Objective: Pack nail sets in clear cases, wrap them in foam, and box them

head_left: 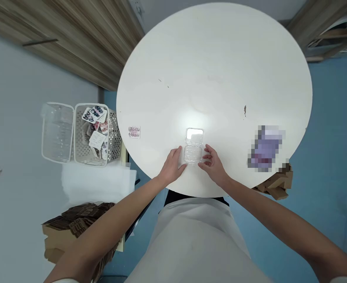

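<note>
A small clear plastic case [192, 154] lies unfolded near the front edge of the white round table, with its upper half [194, 136] reflecting the light. Just left of the lower half is my left hand [172, 165], thumb and fingers apart, holding nothing. My right hand [213, 163] is at the right side of the same half, its fingers spread and curved toward the case, with nothing held. Farther left on the table lies a small card with rows of pink pieces [134, 132].
A white perforated basket [114, 135] of carded pieces stands left of the table, its clear lid [57, 131] swung out. A pixelated purple item [266, 149] lies on the table's right. Cardboard [276, 182] sits below the right edge, with more cardboard [58, 241] at lower left.
</note>
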A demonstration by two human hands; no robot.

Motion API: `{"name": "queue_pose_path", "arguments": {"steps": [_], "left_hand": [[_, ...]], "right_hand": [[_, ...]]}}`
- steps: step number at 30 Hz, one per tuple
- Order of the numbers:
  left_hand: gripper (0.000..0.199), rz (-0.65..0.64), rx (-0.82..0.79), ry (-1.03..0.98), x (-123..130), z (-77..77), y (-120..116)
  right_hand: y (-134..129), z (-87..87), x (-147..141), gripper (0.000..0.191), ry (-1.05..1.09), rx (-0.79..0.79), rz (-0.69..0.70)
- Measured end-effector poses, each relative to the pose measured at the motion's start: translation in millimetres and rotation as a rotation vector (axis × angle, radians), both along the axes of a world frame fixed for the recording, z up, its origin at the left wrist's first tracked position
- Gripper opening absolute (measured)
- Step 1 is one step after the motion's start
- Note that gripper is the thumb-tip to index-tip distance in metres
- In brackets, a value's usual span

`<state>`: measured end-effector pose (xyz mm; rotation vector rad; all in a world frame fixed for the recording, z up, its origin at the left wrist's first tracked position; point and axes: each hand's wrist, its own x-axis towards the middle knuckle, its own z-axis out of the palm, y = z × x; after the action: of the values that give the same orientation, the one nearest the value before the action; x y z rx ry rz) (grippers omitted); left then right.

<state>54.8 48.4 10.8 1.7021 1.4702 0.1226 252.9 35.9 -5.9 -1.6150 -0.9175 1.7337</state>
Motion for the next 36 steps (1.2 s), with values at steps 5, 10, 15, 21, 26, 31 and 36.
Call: {"name": "queue_pose_path", "arguments": {"steps": [5, 10, 15, 21, 26, 31, 36], "left_hand": [[0.065, 0.003, 0.027, 0.034, -22.1, 14.2, -6.3], [0.059, 0.003, 0.129, 0.099, -73.5, 23.0, 0.4], [0.057, 0.073, 0.21, 0.22, -143.6, 23.5, 31.5], [0.061, 0.166, 0.141, 0.231, -198.6, 13.8, 76.3], [0.07, 0.15, 0.047, 0.233, -208.8, -2.0, 97.2], [0.071, 0.124, 0.054, 0.256, -208.6, -13.9, 103.9], [0.06, 0.089, 0.106, 0.204, -205.8, -17.1, 103.9]], "right_hand": [[3.3, 20.1, -7.9, 0.067, -0.109, 0.061, -0.06], [16.1, 43.1, -46.3, 0.055, -0.166, 0.176, -0.088], [37.1, 48.5, -116.1, 0.05, -0.237, 0.208, 0.044], [68.2, 22.4, -198.8, 0.05, -0.409, 0.215, 0.177], [88.7, 3.6, -240.1, 0.054, -0.556, 0.263, 0.28], [98.3, -7.3, -260.8, 0.059, -0.786, 0.255, 0.35], [102.1, -10.3, -267.2, 0.059, -0.92, 0.223, 0.391]]}}
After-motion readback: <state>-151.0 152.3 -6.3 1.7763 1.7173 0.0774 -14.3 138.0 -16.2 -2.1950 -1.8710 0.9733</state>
